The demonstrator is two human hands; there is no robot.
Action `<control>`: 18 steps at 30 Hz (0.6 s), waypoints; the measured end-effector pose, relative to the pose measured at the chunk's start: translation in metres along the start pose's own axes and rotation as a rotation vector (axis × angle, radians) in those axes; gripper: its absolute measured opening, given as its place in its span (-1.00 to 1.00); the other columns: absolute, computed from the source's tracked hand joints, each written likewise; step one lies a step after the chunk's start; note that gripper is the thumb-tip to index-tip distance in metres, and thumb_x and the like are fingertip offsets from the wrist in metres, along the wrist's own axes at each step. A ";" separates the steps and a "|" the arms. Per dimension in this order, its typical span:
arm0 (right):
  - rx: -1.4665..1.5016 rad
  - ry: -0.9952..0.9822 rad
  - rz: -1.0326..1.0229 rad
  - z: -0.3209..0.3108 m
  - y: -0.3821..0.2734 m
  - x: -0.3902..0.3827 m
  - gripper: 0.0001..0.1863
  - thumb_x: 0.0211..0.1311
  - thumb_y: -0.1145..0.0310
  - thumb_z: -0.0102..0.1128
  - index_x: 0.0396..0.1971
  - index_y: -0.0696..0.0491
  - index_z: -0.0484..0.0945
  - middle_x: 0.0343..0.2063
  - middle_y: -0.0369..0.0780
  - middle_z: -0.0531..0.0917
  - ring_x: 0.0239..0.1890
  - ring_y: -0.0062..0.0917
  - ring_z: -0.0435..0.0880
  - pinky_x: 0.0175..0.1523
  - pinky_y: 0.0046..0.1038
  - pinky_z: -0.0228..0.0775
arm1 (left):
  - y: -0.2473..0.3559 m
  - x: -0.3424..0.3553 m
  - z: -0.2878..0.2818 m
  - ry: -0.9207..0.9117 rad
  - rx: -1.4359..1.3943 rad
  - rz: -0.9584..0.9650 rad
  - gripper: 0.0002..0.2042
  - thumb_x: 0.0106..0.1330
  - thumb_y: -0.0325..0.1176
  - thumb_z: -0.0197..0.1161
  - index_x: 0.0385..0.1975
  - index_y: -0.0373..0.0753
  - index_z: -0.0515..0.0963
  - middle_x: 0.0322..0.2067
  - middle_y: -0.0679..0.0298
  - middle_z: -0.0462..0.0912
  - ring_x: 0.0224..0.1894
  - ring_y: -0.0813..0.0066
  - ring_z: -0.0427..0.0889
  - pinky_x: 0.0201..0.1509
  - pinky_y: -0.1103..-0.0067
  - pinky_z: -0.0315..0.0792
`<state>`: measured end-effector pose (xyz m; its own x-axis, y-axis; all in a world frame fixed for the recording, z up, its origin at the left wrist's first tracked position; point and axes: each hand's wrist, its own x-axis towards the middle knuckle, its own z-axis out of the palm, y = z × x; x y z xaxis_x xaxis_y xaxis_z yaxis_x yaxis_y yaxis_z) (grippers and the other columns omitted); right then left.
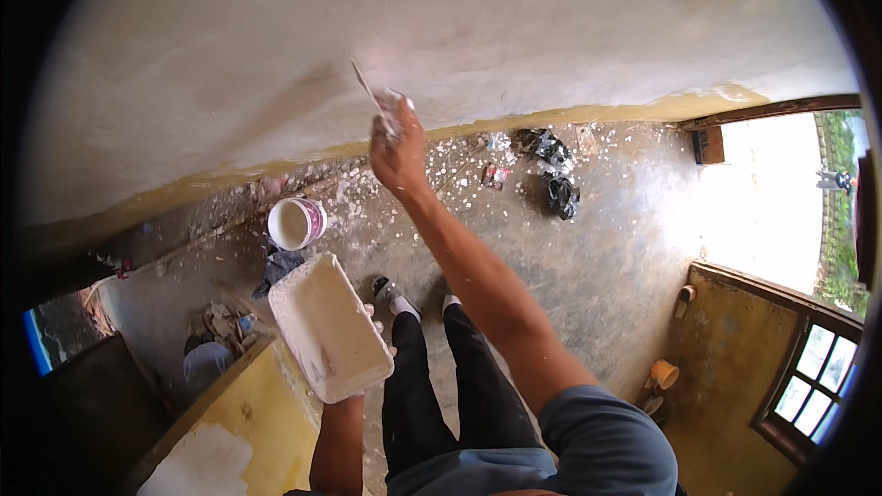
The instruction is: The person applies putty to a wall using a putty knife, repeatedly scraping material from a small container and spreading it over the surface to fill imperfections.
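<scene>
My right hand [401, 154] is raised in front of the plastered wall [514, 28], its fingers wrapped round a putty knife [364, 85]. The blade is seen nearly edge-on, its tip at or close to the wall; whether it touches I cannot tell. White paste smears the fingers and the handle. Low on the left, my left hand [378, 325] holds up a rectangular tray [355, 381] from below. Only the fingertips show along its right edge; the palm is hidden beneath. Off-white paste [322, 317] coats the tray's inside.
A white bucket [292, 224] stands by the wall's foot, with dark plastic [280, 266] beside it. Black plastic bags [561, 195] and a small red packet [494, 176] lie on the paste-spattered floor [606, 248]. A low yellow wall [266, 413] rises on the left. A bright doorway [767, 193] opens at right.
</scene>
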<state>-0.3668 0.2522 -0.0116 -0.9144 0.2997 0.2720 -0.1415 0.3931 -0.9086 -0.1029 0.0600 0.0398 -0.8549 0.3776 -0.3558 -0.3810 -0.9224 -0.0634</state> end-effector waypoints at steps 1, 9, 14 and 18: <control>-0.045 -0.019 0.044 -0.016 0.019 0.000 -0.51 0.12 0.62 -0.01 0.13 0.20 0.40 0.03 0.09 0.51 0.05 -0.08 0.51 0.23 -0.20 0.30 | -0.001 0.001 0.001 -0.016 -0.018 -0.008 -0.17 0.26 0.20 0.11 0.41 -0.11 -0.02 0.29 -0.08 0.10 0.28 -0.17 0.21 0.13 -0.34 0.21; 0.882 0.725 0.698 -0.237 0.089 0.091 -0.75 0.11 0.61 -0.01 -0.17 0.18 0.39 -0.20 -0.12 0.51 -0.28 -0.45 0.56 -0.21 -0.46 0.59 | 0.013 -0.009 -0.011 -0.073 -0.120 -0.050 -0.13 0.20 0.20 0.19 0.40 -0.11 -0.01 0.30 -0.04 0.04 0.30 -0.16 0.17 0.16 -0.33 0.19; 0.552 0.780 0.304 -0.192 -0.014 0.116 -0.73 0.21 0.51 0.05 -0.09 0.12 0.30 -0.32 -0.17 0.50 -0.42 -0.55 0.52 -0.50 -0.60 0.39 | 0.010 -0.009 -0.006 -0.068 -0.050 -0.027 -0.15 0.22 0.19 0.17 0.40 -0.12 0.01 0.29 -0.03 0.04 0.31 -0.15 0.16 0.16 -0.34 0.17; -0.343 0.532 -0.347 -0.118 -0.034 0.080 -0.66 0.21 0.49 0.06 0.01 0.11 0.41 -0.26 -0.15 0.53 -0.29 -0.46 0.57 -0.28 -0.46 0.52 | 0.005 0.000 -0.001 -0.097 -0.041 -0.077 -0.15 0.22 0.20 0.16 0.40 -0.14 0.01 0.29 -0.05 0.06 0.30 -0.14 0.19 0.15 -0.34 0.18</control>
<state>-0.3907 0.3656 0.0784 -0.5178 0.4560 0.7238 -0.1836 0.7671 -0.6147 -0.1038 0.0555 0.0384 -0.8542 0.4521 -0.2569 -0.4343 -0.8920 -0.1256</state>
